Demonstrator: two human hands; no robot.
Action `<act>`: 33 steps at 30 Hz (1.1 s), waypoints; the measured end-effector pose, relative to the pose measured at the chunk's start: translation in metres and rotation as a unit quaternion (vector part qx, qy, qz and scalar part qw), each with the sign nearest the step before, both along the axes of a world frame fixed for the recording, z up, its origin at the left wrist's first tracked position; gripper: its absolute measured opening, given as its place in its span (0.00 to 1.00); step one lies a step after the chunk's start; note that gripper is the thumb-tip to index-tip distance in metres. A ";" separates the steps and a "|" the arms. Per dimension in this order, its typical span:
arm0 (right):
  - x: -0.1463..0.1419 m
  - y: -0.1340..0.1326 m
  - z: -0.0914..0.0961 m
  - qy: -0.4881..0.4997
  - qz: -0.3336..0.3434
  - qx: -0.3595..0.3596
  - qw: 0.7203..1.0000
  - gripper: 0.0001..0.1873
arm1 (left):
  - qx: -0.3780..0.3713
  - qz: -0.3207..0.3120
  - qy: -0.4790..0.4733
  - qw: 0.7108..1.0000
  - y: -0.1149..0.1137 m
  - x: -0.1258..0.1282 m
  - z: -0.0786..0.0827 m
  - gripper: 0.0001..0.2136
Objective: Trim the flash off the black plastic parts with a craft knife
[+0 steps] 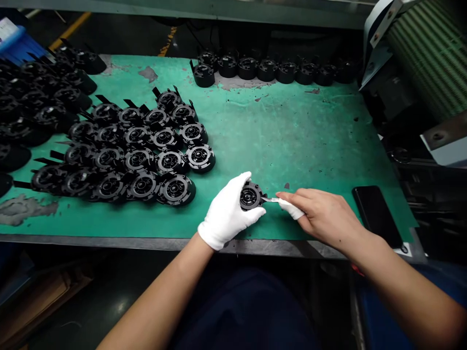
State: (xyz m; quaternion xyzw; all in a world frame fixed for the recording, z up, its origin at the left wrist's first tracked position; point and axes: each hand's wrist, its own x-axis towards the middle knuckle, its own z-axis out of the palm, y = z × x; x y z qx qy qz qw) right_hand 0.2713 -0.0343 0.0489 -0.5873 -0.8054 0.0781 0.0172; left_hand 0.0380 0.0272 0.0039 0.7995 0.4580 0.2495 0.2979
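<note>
Black round plastic part (250, 196) sits pinched in the grip of the left hand (226, 214), which wears a white glove; the thumb and fingers curl around its rim and hold it just above the near edge of the counter (292, 131), with its ribbed circular face turned up toward the camera. The right hand (324, 214), bare but for a white wrap on one finger, has its grip pressed together on a small blade tool (272, 200), whose metal tip touches the part's rim at the part's 3 o'clock side.

At 3 o'clock from the hands, near the counter's right edge, a dark phone (375, 214) lies flat. At 9 to 10 o'clock, well apart from the hands, a cluster of finished-looking black parts (146, 155) lies in rough overlapping rows, each with the same ringed face up. Farther out at 10 o'clock, more black parts (44, 97) are heaped along the counter's left side. At 12 o'clock, a single row of black parts (270, 69) lines the far edge. The counter's green mat is worn through in grey patches. At 2 o'clock, a green ribbed machine (434, 53) stands beside the counter.
</note>
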 end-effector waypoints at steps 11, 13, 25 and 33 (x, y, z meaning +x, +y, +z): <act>0.056 -0.001 -0.006 -0.032 -0.177 0.028 0.983 0.22 | -0.087 -0.233 0.038 0.968 0.026 -0.039 0.027 0.36; 0.047 -0.009 -0.008 0.060 -0.133 0.030 0.989 0.22 | -0.070 -0.235 0.025 0.969 0.030 -0.052 0.036 0.28; -0.012 0.017 0.005 0.039 0.048 -0.021 0.998 0.21 | -0.011 -0.006 -0.026 1.000 -0.010 -0.027 -0.010 0.45; 0.037 0.041 -0.001 -0.073 -0.137 0.005 0.988 0.22 | -0.023 -0.024 -0.011 0.999 -0.006 -0.032 -0.002 0.40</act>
